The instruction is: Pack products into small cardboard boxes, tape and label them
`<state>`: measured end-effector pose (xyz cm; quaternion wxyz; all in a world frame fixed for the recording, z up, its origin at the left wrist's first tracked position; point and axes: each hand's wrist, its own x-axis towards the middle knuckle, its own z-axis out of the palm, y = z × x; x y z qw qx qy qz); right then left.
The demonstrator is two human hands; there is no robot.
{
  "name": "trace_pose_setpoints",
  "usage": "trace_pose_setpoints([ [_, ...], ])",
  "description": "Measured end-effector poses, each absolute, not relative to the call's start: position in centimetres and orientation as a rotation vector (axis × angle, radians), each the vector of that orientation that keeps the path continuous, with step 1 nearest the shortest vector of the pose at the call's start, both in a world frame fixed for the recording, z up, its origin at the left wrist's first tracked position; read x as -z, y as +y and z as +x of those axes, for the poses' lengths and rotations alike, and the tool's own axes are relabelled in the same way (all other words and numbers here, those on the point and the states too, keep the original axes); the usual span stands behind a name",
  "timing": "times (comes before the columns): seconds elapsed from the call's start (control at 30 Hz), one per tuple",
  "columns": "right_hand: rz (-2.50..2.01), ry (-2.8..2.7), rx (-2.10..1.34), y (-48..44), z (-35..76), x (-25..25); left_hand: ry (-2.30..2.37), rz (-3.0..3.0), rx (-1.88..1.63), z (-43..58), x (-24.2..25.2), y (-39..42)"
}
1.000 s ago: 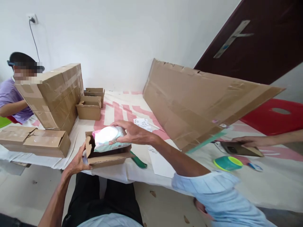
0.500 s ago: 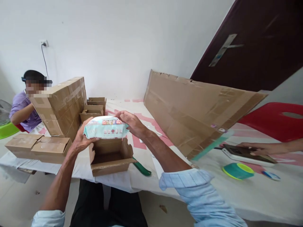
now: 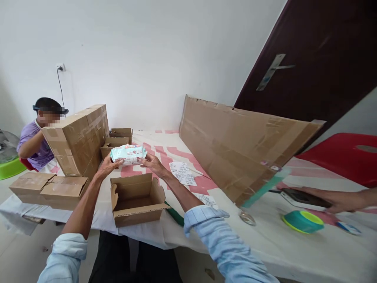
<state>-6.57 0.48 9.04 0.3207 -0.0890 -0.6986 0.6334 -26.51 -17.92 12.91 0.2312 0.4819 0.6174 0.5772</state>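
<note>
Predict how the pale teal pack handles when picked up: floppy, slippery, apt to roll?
Probably not very floppy: the pale teal pack spans from the left hand to the right hand without obvious sag. Likely a bit slippery, as its printed surface looks like smooth plastic film. Unlikely to roll, given its flattish, blocky shape.
</note>
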Motion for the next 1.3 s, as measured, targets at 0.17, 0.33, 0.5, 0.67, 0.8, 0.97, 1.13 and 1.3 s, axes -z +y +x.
trace_pose_setpoints([
  [0.17, -0.302, -1.865, -1.721, 1.5, -6.7, -6.5, 1.723, 1.222, -1.503, -27.5, -10.4, -16.9],
  [0.33, -0.304, -1.865, -1.775, 2.1, -7.0, -5.3, 1.735, 1.114, -1.505, -27.8, -8.3, -16.4],
  [0.5, -0.291, -1.864, -1.819, 2.2, -6.6, -5.7, 1.716, 1.058, -1.587, -27.7, -7.8, -16.2],
  [0.67, -0.273, -1.784, -1.795, 2.0, -6.7, -7.5, 1.652, 1.134, -1.703, -27.3, -10.7, -16.2],
  [0.8, -0.243, -1.682, -1.710, 1.6, -6.9, -9.4, 1.527, 1.259, -1.756, -26.4, -14.1, -16.5],
  [0.97, -0.227, -1.625, -1.621, 0.9, -6.4, -11.2, 1.401, 1.385, -1.783, -25.0, -16.9, -16.9],
  [1.13, -0.244, -1.624, -1.546, 0.6, -5.7, -12.6, 1.374, 1.482, -1.785, -24.0, -18.1, -17.1],
  [1.3, -0.270, -1.635, -1.473, 0.4, -5.2, -13.4, 1.468, 1.497, -1.767, -23.8, -18.4, -17.3],
])
